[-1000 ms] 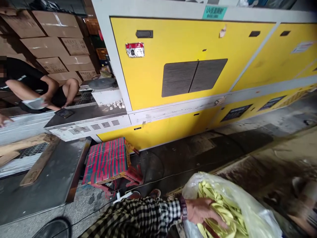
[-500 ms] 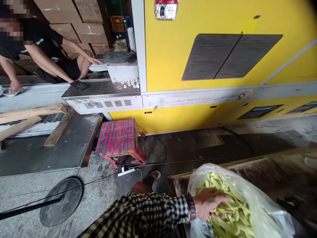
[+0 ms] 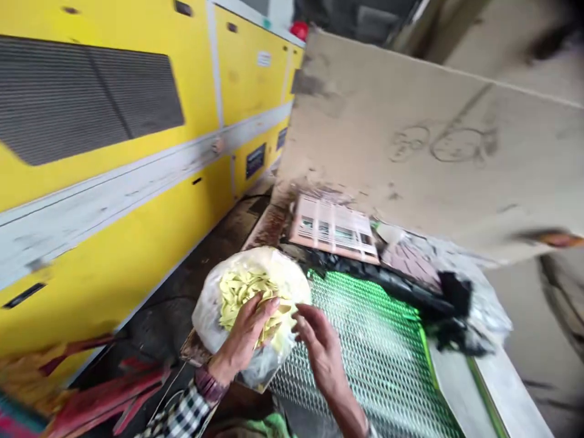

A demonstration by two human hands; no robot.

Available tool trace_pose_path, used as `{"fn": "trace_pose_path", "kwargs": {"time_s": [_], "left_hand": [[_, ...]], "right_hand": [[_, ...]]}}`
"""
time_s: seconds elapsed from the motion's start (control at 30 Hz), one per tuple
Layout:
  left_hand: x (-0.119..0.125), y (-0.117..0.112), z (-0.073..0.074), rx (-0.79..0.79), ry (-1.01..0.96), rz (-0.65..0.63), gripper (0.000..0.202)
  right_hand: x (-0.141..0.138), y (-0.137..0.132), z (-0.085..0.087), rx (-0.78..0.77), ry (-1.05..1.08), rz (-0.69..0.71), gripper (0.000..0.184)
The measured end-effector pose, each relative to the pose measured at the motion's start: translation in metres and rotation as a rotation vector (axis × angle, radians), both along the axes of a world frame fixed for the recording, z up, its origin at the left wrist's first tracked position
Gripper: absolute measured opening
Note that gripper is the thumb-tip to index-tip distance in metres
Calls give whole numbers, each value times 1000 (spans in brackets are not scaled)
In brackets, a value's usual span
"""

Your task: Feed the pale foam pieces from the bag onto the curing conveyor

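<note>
The left hand (image 3: 244, 334) is closed around a bunch of pale yellow strips (image 3: 241, 295), its fingers curled into the pile, with a dark wristband (image 3: 208, 384) and a checked sleeve (image 3: 182, 417) at the wrist. The strips lie in the mouth of a clear plastic bag (image 3: 292, 286), which sits directly under that hand, its opening spread in a rough circle; what the strips are made of is too small to tell. The right hand (image 3: 319, 347) holds nothing: it is open, fingers spread and loosely bent, just beside the bag and above an expanded-metal mesh (image 3: 374, 359) with a bright green tint. Whether its fingertips touch the bag or the strips cannot be told. The mesh stretches away beyond and to the right of that hand. Further out on that side lie a printed leaflet (image 3: 333, 228), a long black plastic strip (image 3: 392, 286) and crumpled clear plastic (image 3: 483, 310), with a large cardboard sheet (image 3: 401, 134) tilted above them. Left of the left hand, across a dark floor (image 3: 182, 316), stands a yellow machine panel (image 3: 114, 152) with a louvred vent (image 3: 86, 97).
</note>
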State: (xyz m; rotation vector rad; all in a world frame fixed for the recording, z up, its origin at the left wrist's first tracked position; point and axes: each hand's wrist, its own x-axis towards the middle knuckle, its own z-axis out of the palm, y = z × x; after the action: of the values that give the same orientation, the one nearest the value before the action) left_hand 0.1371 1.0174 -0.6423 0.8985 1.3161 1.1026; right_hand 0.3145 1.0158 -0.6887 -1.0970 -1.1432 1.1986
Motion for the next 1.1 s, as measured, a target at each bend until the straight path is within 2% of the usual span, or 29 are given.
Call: {"fn": "trace_pose_path", "kwargs": {"time_s": [0.1, 0.2, 0.33, 0.43, 0.5, 0.57, 0.63, 0.7, 0.73, 0.77, 0.87, 0.93, 1.0, 1.1], "left_hand": [[28, -1, 8, -46, 76, -166, 46], [47, 1, 3, -59, 112, -308, 40], [69, 4, -18, -96, 98, -413, 44], [84, 1, -33, -145, 83, -353, 43], [93, -3, -41, -185, 78, -311, 42], [101, -8, -49, -221, 82, -326, 41], [109, -13, -57, -257, 98, -353, 41], [119, -17, -65, -267, 120, -373, 41], [124, -18, -69, -262, 137, -382, 40], [129, -18, -74, -249, 161, -395, 40], [144, -17, -86, -173, 260, -465, 40], [151, -15, -93, -123, 315, -493, 41], [155, -14, -98, -109, 321, -465, 43], [156, -11, -104, -160, 284, -387, 44]], "right_hand": [[9, 0, 2, -74, 199, 38, 44], [21, -9, -11, -153, 328, 17, 41], [41, -24, -39, -166, 424, -148, 37], [72, -32, -75, -276, 471, -308, 39], [100, -35, -105, -394, 342, -331, 43], [129, -38, -132, -474, 52, -326, 44], [150, -40, -148, -494, -289, -377, 40], [158, -43, -148, -466, -507, -452, 38], [156, -45, -142, -437, -512, -455, 39], [153, -48, -133, -401, -441, -410, 42], [134, -59, -106, -261, -108, -121, 44], [125, -64, -99, -177, -56, -70, 39], [123, -65, -109, -173, -65, -159, 36], [136, -60, -148, -223, -153, -372, 33]]}}
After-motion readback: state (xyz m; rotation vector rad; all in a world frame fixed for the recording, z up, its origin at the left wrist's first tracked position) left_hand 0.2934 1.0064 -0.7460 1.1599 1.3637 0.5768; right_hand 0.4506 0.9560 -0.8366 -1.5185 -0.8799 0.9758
